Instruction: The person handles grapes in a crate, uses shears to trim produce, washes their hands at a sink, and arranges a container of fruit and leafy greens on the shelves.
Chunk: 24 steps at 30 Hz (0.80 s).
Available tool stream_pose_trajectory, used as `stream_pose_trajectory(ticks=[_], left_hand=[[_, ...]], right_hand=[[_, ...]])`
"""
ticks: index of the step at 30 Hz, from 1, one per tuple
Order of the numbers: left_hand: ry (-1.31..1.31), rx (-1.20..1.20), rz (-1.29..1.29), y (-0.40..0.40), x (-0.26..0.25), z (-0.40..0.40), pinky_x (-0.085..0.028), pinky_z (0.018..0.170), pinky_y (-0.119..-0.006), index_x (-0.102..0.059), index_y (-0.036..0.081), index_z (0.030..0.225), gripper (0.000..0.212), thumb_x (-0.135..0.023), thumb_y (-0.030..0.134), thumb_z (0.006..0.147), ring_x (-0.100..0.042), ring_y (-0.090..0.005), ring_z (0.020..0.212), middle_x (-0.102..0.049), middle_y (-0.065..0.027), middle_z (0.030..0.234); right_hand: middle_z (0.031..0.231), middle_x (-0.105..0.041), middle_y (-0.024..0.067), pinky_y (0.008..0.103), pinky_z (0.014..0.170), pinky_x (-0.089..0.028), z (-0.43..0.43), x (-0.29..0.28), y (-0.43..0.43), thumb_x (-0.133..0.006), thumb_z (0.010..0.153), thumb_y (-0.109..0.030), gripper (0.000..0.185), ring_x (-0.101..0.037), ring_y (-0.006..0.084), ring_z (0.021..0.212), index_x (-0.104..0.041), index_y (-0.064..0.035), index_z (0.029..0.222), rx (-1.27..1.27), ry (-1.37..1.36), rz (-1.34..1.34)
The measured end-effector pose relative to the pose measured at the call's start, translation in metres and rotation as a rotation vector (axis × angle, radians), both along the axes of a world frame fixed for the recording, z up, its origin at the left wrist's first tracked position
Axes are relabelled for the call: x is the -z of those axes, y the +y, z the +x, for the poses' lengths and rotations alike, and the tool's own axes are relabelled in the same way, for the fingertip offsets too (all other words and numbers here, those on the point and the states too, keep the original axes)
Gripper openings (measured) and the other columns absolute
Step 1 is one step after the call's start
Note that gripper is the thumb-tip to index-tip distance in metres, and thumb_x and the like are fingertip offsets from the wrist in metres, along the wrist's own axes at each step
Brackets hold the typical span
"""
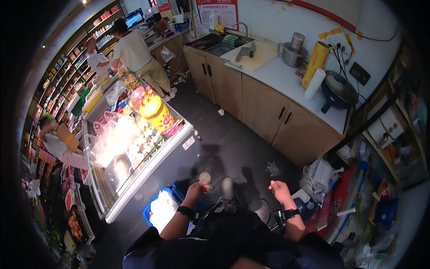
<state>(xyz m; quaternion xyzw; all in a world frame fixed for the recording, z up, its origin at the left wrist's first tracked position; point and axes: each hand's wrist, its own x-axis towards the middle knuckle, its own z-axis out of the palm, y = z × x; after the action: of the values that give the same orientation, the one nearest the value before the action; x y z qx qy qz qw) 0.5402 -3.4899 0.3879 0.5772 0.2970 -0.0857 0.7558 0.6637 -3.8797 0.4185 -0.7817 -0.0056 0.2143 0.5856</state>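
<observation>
My left hand (198,190) is held low in front of my body, fingers loosely curled, with nothing seen in it. Beside it stands a blue plastic bin (146,212) with a brightly lit white bag (164,206) inside. My right hand (281,191) is also raised and curled, and no object shows in it. Both wrists wear black straps. On the dark floor ahead of the right hand lies a clear plastic glove (273,168). Plastic bags (317,176) and a bluish plastic bottle (304,205) are to its right.
A glass-sided display case (151,176) holds plastic bags and a yellow tub (156,112). Along the wall runs a wooden counter (257,97) with a cleaver (244,52) on a cutting board (265,60), and a lidded pan (339,89). Several people stand beyond the case, near shelves (67,64).
</observation>
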Motion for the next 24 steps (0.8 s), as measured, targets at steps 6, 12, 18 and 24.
stream_pose_trajectory(ticks=[6, 12, 18, 24], left_hand=[[-0.085, 0.023, 0.021, 0.049, -0.011, 0.162, -0.048, 0.072, -0.031, -0.055, 0.002, 0.113, 0.043, -0.042, 0.040, 0.096, -0.063, -0.0167, 0.086, -0.065, -0.0097, 0.099], [-0.128, 0.149, 0.011, 0.088, -0.044, 0.328, -0.048, 0.075, -0.030, -0.055, 0.004, 0.113, 0.040, -0.041, 0.038, 0.097, -0.063, -0.0169, 0.087, -0.064, -0.0076, 0.103], [-0.208, 0.052, 0.013, 0.132, -0.070, 0.488, -0.048, 0.074, -0.029, -0.056, 0.004, 0.111, 0.035, -0.041, 0.033, 0.097, -0.063, -0.0164, 0.085, -0.064, -0.0079, 0.102], [-0.225, -0.108, 0.096, 0.192, -0.090, 0.604, -0.048, 0.071, -0.030, -0.057, 0.005, 0.109, 0.034, -0.042, 0.033, 0.097, -0.062, -0.0163, 0.085, -0.064, -0.0066, 0.100]], right_hand=[[0.070, -0.056, 0.0026, 0.0218, 0.040, -0.037, 0.125, -0.025, 0.075, -0.042, 0.097, -0.013, 0.018, -0.045, 0.0074, 0.046, -0.056, -0.0019, 0.096, -0.030, 0.071, 0.064], [0.052, -0.051, 0.0029, 0.0245, 0.040, -0.035, 0.256, -0.088, 0.149, -0.048, 0.096, -0.030, 0.034, -0.046, 0.0095, 0.041, -0.058, -0.0026, 0.080, -0.055, -0.047, -0.032], [0.054, -0.049, 0.0033, 0.0277, 0.050, -0.036, 0.387, -0.101, 0.191, -0.047, 0.096, -0.030, 0.038, -0.043, 0.0112, 0.048, -0.059, -0.0035, 0.072, -0.150, -0.211, -0.126], [0.060, -0.050, 0.0020, 0.0248, 0.048, -0.038, 0.529, -0.100, 0.253, -0.040, 0.097, -0.019, 0.023, -0.046, 0.0093, 0.049, -0.058, -0.0049, 0.101, -0.293, -0.117, 0.180]])
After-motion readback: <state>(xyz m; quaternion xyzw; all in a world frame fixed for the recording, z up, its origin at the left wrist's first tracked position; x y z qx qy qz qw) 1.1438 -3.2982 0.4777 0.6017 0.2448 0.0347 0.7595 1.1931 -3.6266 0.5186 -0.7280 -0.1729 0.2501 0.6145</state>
